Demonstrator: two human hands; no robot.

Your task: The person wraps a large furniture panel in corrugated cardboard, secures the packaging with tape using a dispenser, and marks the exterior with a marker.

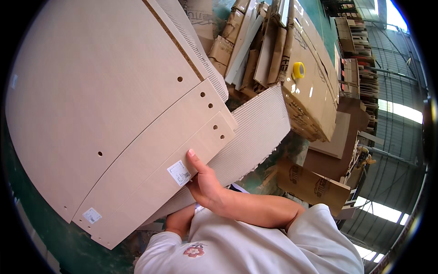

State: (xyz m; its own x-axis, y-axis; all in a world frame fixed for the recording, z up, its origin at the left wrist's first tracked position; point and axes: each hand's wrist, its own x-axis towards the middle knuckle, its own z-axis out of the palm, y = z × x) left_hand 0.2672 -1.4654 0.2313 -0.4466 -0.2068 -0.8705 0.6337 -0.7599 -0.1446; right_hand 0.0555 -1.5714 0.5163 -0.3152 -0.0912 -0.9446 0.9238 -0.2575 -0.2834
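My right hand grips the near edge of a narrow, pale wood-look panel, thumb on top and fingers curled underneath. A white label lies beside the thumb. Against this panel's far side is a second pale strip, with another label toward its left end. Beyond it spreads a large pale panel with round drilled holes. My left forearm reaches under the near panel, and the hand is hidden there. Ribbed cardboard extends from below the panels to the right.
Cardboard-wrapped boards lie beyond the panels. Yellow tape rests on a long taped carton. A brown cardboard piece and a flat board are at the right. Stacked panels stand farther off.
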